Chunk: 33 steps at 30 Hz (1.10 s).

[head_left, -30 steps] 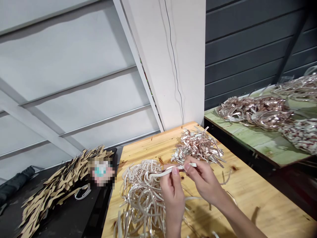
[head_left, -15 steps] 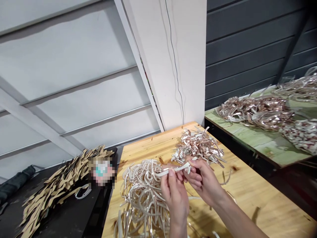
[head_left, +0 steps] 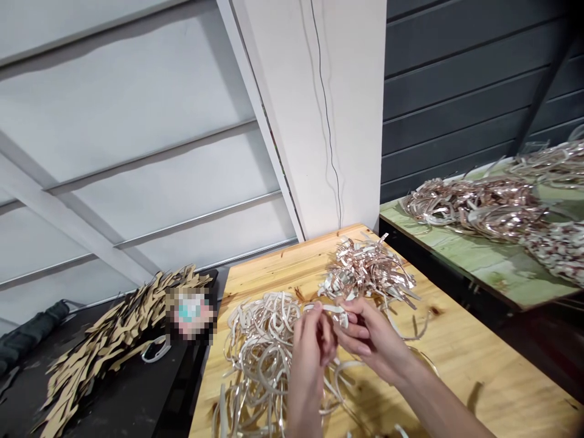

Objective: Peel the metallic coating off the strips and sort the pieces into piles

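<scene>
1. Our left hand (head_left: pixel 312 344) and right hand (head_left: pixel 370 337) are closed, their fingers pinching a pale strip (head_left: pixel 329 308) together above the table.
2. Under our left hand lies a tangled heap of pale strips (head_left: pixel 258 359).
3. Just beyond our right hand sits a heap of rose-gold strips (head_left: pixel 369 271).
4. Both heaps rest on a pine table (head_left: pixel 456 371).
5. On our right, more rose-gold strips (head_left: pixel 474 204) lie on a green-topped table (head_left: pixel 483 261).
6. On our left, tan fringed strips (head_left: pixel 109 340) lie on a black table (head_left: pixel 150 389).

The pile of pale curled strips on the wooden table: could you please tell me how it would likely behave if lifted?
The pile will probably lift as one tangle, since its loops interlock. Each strip seems light and springy, judging by the curves they hold.
</scene>
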### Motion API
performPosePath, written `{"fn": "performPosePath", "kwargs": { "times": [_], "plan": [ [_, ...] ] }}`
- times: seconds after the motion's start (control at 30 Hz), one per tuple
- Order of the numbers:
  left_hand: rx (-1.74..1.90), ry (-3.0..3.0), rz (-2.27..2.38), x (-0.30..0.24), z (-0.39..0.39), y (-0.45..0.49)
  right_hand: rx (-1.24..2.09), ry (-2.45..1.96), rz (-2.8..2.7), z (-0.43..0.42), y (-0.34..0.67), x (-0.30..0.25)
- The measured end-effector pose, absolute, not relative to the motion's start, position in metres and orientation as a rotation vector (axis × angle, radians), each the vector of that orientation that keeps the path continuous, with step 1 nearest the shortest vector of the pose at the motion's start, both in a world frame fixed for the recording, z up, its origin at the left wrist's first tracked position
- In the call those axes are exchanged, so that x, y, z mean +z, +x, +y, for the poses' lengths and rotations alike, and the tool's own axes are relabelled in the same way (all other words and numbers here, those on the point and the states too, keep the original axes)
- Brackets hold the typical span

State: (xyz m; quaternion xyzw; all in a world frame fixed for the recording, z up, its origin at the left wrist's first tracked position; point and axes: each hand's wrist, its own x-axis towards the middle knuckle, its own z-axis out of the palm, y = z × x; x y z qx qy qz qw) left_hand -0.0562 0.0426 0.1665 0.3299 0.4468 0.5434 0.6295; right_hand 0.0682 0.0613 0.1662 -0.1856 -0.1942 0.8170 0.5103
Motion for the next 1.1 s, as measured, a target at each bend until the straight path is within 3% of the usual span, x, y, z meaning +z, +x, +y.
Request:
{"fn": "performPosePath", "kwargs": {
  "times": [0.1, 0.23, 0.33, 0.7, 1.1],
  "plan": [
    [0.859, 1.186, 1.055, 0.169, 0.035, -0.082, 1.908, -0.498, -0.487, 0.063, 0.072, 0.164],
    [1.333, 1.452, 1.261, 0.176, 0.031, -0.086, 1.896, -0.542, -0.524, 0.064, 0.074, 0.164],
    [1.268, 1.588, 1.262, 0.177, 0.034, -0.077, 1.912, -0.556, -0.565, 0.064, 0.075, 0.165],
    [1.125, 1.494, 1.117, 0.16, 0.038, -0.067, 1.822, -0.554, -0.699, 0.065, 0.088, 0.172],
    [1.007, 1.205, 0.834, 0.179, 0.038, -0.071, 1.882, -0.418, -0.828, 0.065, 0.085, 0.164]
  ]
}}
